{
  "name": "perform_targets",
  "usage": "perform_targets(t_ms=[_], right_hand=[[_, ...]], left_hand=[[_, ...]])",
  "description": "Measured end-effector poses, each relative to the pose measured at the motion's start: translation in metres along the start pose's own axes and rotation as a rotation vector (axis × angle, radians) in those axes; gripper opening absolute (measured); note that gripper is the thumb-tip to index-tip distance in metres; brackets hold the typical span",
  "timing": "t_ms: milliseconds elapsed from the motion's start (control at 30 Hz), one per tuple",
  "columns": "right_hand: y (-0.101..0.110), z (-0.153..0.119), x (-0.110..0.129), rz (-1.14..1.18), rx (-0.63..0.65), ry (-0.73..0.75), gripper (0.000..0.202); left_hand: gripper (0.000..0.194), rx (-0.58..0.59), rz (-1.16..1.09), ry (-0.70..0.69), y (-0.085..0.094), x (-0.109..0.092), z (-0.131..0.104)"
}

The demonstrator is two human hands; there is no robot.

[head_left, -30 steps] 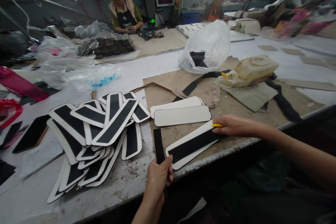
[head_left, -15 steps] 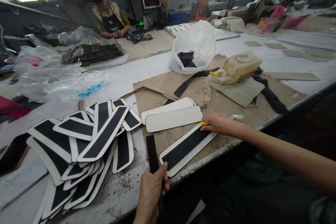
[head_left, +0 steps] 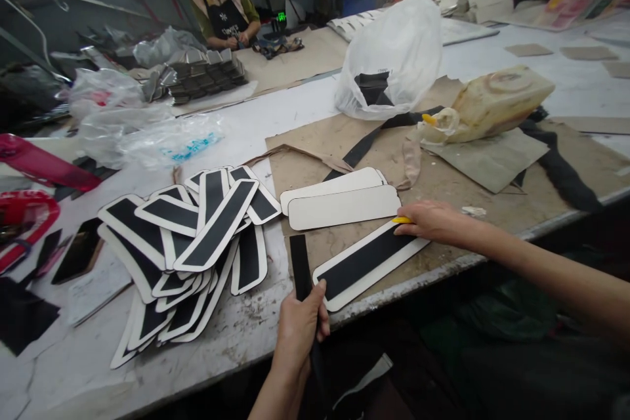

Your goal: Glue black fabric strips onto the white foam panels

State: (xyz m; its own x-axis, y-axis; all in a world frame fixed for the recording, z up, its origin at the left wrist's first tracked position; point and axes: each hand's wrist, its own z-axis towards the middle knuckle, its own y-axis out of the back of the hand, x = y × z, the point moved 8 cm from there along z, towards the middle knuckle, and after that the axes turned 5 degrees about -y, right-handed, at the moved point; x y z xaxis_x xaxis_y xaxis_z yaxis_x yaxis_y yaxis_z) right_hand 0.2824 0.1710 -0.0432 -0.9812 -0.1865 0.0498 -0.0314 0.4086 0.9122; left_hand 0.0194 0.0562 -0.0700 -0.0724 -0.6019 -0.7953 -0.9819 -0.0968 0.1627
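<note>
My left hand (head_left: 302, 318) is closed around a long black strip (head_left: 300, 262), whose upper end lies on the table and whose lower part hangs past the edge. Beside it, a white piece with a black centre (head_left: 361, 264) lies slantwise on brown board. At that piece's far end my right hand (head_left: 426, 220) pinches a small yellow tool (head_left: 401, 219). Two or more plain white pieces (head_left: 344, 208) rest just behind. To the left is a loose heap of white-edged black pieces (head_left: 216, 223).
A white plastic bag (head_left: 394, 52) and a yellowish container (head_left: 506, 102) stand behind the brown board (head_left: 295, 154). Clear plastic (head_left: 147, 138), a phone (head_left: 79, 252) and red items (head_left: 46, 164) are at left. Across the table sits a person in an apron (head_left: 224, 13).
The view has tilted down and turned left, so the scene sits further right and more of the left table shows. Both hands keep their holds, with little movement relative to the pieces.
</note>
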Motion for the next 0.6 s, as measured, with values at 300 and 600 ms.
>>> perform_targets(t_ms=[300, 600], right_hand=[[-0.003, 0.002, -0.002, 0.048, 0.013, -0.002, 0.032], [0.007, 0.000, 0.003, -0.006, 0.076, -0.007, 0.031]], left_hand=[[0.037, -0.036, -0.003, -0.017, 0.000, 0.001, -0.001], [0.035, -0.036, 0.027, -0.025, -0.003, -0.001, 0.002]])
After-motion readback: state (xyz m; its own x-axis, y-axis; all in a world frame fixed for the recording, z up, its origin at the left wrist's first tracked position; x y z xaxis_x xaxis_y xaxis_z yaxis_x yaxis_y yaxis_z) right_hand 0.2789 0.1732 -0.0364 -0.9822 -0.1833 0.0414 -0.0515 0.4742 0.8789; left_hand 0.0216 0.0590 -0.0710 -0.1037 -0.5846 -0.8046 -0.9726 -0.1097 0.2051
